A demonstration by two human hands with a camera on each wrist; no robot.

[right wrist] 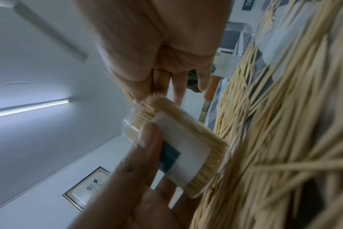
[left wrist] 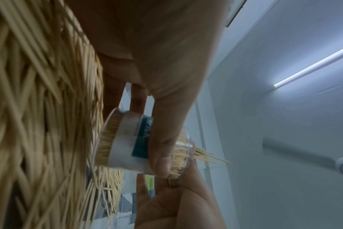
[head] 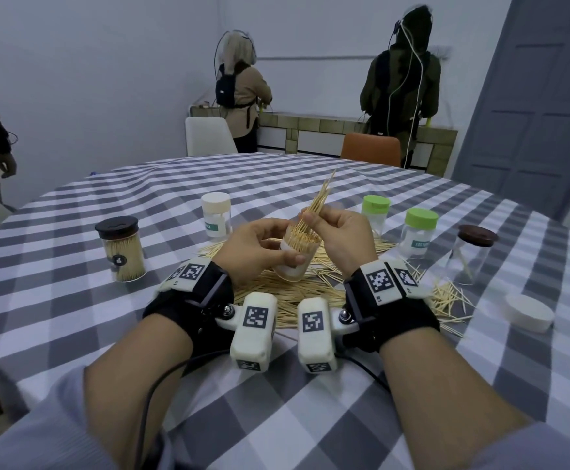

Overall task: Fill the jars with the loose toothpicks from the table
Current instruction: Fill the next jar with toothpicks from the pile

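Here, a round desk under a grey-and-white checked cloth carries a heap of loose toothpicks. Above it, the left hand grips an open, nearly full jar; the right hand pinches a toothpick bunch over its mouth. Behind are pale walls and a grey door.

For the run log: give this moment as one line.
left hand: holds open jar, nearly full | right hand: pinches toothpick bundle at jar mouth | loose toothpicks: piled on table
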